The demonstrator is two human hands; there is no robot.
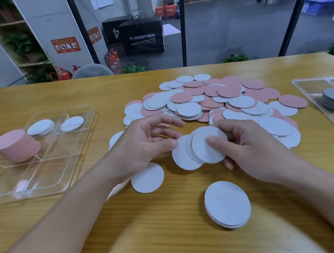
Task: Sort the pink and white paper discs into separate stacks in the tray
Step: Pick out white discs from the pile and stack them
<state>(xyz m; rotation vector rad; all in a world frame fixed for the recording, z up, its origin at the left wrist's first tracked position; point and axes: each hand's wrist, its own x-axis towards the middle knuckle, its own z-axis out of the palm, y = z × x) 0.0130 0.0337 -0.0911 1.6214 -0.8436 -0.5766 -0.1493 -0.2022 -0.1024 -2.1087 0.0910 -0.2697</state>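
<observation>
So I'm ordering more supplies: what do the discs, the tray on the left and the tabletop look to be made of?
White discs: thin matte paper or card, by their fanned, flat edges; the task calls them paper. Left tray: clear, glossy hard plastic, since the table shows through its walls and dividers. Tabletop: yellow wood grain with a soft sheen, possibly laminate rather than solid wood.

mixed pink and white discs [216, 99] heaped on table, tall pink stack [16, 146] in tray [44, 179], white fan [199, 149] held
</observation>
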